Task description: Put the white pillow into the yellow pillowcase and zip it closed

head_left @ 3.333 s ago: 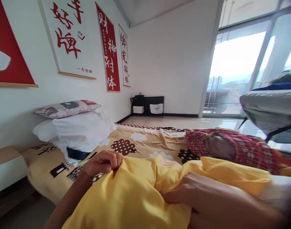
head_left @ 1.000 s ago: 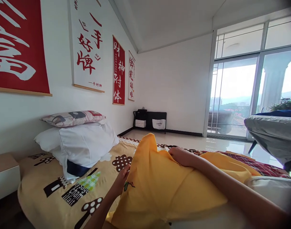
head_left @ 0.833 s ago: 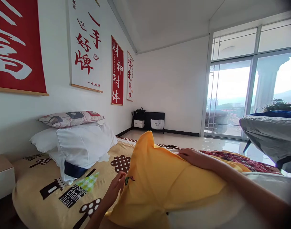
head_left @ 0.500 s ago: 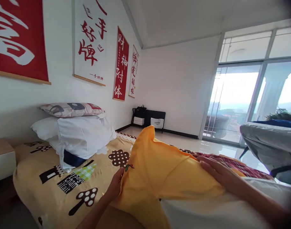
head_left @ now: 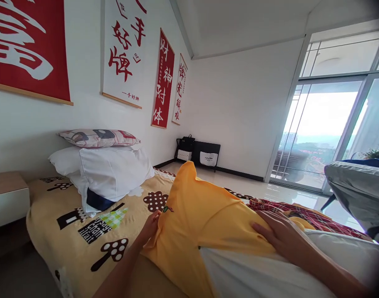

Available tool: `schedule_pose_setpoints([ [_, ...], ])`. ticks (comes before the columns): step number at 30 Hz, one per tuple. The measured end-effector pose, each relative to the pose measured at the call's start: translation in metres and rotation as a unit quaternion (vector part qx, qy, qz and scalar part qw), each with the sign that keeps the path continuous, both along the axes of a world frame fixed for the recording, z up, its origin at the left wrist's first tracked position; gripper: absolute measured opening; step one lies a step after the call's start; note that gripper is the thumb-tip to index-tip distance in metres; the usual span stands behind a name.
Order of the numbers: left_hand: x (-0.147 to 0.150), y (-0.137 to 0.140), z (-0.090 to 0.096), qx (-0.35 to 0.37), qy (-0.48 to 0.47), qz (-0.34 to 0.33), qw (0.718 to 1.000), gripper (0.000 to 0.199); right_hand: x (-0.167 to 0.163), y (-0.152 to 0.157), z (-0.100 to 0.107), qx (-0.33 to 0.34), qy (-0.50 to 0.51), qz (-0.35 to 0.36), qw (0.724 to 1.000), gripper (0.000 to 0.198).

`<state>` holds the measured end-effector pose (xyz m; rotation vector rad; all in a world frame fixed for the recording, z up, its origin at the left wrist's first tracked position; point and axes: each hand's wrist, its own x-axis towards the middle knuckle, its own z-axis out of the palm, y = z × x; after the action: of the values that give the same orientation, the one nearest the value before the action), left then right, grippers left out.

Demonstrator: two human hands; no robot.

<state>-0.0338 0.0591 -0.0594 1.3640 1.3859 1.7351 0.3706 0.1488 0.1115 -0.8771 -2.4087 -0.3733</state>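
Observation:
A yellow pillowcase [head_left: 192,215] with a small embroidered motif is partly drawn over a white pillow [head_left: 239,273], whose lower right part lies bare. My left hand [head_left: 150,227] has its fingers closed on the left edge of the yellow cloth. On the right, my right hand [head_left: 278,234] grips the upper edge, its thumb on the near face and its fingers over the top; their tips are partly hidden. One corner of the case stands up in a peak.
Beneath is a bed with a patterned tan sheet [head_left: 121,219]. White pillows [head_left: 115,169] and a patterned pillow [head_left: 99,138] are stacked at the left. A red plaid cloth [head_left: 326,221] lies at the right, a covered table [head_left: 357,182] beyond it. A bedside cabinet [head_left: 9,200] stands far left.
My right hand has shifted a little down over the case's edge, and its thumb now shows on the near face. My left hand keeps its hold. The view has turned slightly left.

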Motion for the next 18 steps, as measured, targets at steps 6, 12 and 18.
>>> schedule_pose_setpoints([
  [6,0.011,0.021,-0.023,-0.01,-0.03,-0.017,0.999,0.032,-0.031,-0.013,-0.008,0.094,-0.002,-0.015,0.995,0.044],
  [12,0.002,0.01,-0.015,-0.01,-0.078,0.004,0.997,0.035,-0.005,-0.019,-0.054,0.218,0.051,-0.09,0.97,0.048],
  [18,0.008,-0.007,0.006,-0.042,-0.141,-0.009,0.989,0.046,0.053,-0.032,-0.14,0.196,0.0,-0.15,0.969,0.048],
])
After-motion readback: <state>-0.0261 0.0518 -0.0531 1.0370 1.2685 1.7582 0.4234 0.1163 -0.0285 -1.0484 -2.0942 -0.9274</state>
